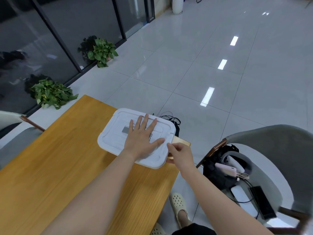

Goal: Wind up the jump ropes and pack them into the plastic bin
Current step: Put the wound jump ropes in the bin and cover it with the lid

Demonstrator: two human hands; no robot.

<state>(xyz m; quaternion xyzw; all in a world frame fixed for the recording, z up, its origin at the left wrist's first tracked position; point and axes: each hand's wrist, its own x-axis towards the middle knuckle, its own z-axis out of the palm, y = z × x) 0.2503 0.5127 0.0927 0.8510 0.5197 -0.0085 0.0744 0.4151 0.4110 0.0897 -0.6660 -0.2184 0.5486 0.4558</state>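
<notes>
A white plastic bin (111, 133) stands at the far right corner of the wooden table (59, 167), with its white lid on top. My left hand (142, 138) lies flat on the lid with its fingers spread and straight. My right hand (181, 153) is at the bin's right edge, its fingers curled at the lid's clasp on that side. No jump rope shows on the table; what is inside the bin is hidden by the lid.
Black cords (171, 118) lie on the floor beyond the table. A grey chair (271, 150) on the right holds a black bag, power banks and cables. Two potted plants (101, 50) stand by the glass wall at left. Another chair (10, 122) is at the left edge.
</notes>
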